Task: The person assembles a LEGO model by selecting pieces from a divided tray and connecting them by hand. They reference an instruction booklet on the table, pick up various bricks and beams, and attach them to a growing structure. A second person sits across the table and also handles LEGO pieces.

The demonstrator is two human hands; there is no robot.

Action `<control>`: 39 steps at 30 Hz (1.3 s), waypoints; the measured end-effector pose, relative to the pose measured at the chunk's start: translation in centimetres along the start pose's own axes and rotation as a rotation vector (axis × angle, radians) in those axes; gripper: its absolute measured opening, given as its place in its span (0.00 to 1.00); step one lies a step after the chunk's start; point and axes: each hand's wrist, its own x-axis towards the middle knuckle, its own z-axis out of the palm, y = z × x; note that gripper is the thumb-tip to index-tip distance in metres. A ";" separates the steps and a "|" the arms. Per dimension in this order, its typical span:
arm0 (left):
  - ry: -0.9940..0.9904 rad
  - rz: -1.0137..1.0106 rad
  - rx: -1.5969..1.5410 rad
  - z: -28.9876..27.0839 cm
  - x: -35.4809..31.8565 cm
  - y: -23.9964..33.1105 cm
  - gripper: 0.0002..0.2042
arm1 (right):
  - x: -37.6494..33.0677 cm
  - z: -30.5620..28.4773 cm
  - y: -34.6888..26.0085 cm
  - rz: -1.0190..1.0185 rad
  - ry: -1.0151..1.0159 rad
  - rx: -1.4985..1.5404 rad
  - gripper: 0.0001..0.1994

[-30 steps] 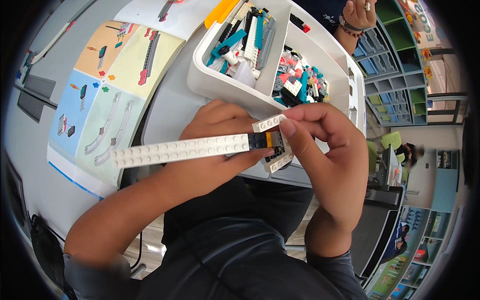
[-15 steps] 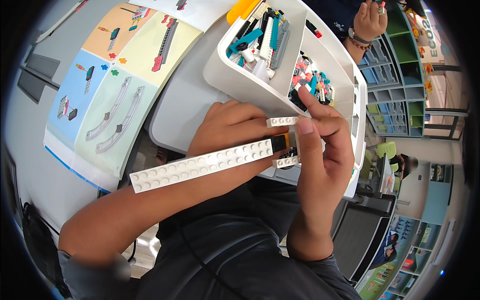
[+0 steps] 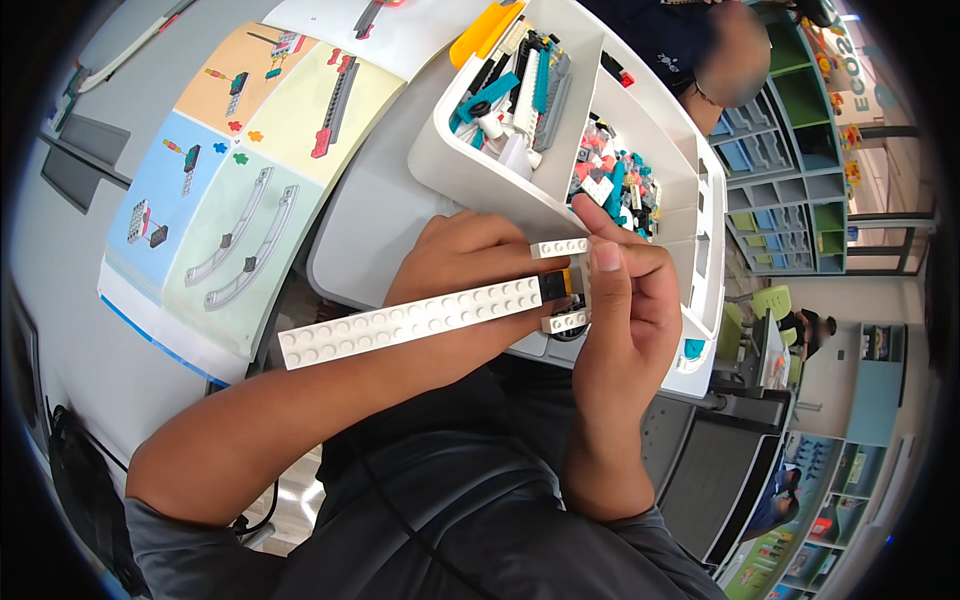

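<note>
A long white studded plate (image 3: 415, 320) sticks out to the left from between both hands, part of a small brick assembly with short white plates (image 3: 560, 248) at its right end and a dark and yellow piece in the middle. My left hand (image 3: 455, 265) grips the assembly from behind, under the long plate. My right hand (image 3: 625, 300) pinches the right end, thumb pressed on the short white pieces. Both hands hover just in front of a white sorting tray (image 3: 480, 185).
The tray holds several loose bricks in teal, grey, black, red and orange. A colourful building instruction sheet (image 3: 215, 190) lies on the grey table to the left. Another person (image 3: 700, 50) sits across the table. Shelves with bins (image 3: 790, 150) stand at the right.
The view has shifted, so tray and sheet sit higher and more to the right. The long white plate now tilts a little more, and my right thumb has slid over the short end pieces.
</note>
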 end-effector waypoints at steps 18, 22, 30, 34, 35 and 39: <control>0.043 0.020 0.090 0.2 -0.3 0.1 0.15 | 0.3 -0.7 1.0 -0.160 -0.026 -0.239 0.04; 0.024 0.008 0.098 0.1 -0.3 0.0 0.15 | 0.4 -0.6 1.0 -0.181 -0.011 -0.261 0.04; 0.021 0.032 0.090 -0.1 -0.3 -0.1 0.15 | 0.6 -0.5 0.6 -0.120 -0.022 -0.195 0.05; 0.020 0.017 0.106 -0.1 -0.3 0.0 0.15 | 0.8 -0.6 0.6 -0.159 -0.049 -0.301 0.03; 0.024 0.015 0.103 0.0 -0.3 0.1 0.15 | 0.8 -0.6 0.6 -0.160 -0.047 -0.309 0.03; -0.015 0.026 0.096 -0.1 0.0 -0.2 0.16 | 0.7 -0.6 0.6 -0.174 -0.020 -0.353 0.03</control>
